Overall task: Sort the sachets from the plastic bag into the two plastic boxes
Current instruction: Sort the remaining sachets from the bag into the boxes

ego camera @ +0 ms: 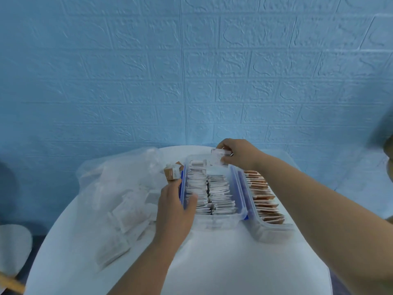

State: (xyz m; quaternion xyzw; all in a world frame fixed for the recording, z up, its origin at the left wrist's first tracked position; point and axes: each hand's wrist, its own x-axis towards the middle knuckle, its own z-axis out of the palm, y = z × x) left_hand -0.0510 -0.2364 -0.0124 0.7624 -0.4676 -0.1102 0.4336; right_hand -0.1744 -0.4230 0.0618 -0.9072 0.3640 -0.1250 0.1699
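Holds two bare arms out over a round white worktop. Clasps the left side of the first box with the left grip, thumb curled inside over the packs, fingers outside, wrist low and straight. Keeps the right grip further away, at the far end of the same box, wrist bent, narrow, pinching one white sachet between thumb and fingertips. Counting up: two grips, two clear boxes with blue rims, one bag, one sachet held. Between the two grips, two rows of white sachets standing on edge in the first box, too many to count. Under the right forearm, the second box, right beside the first, with one row of brown sachets. Left of the left grip, the crumpled clear plastic bag with more sachets inside, blurry. Just past the left grip's fingers, a few brown-and-white sachets by the box corner. Beyond both grips, a blue brick-look wall.
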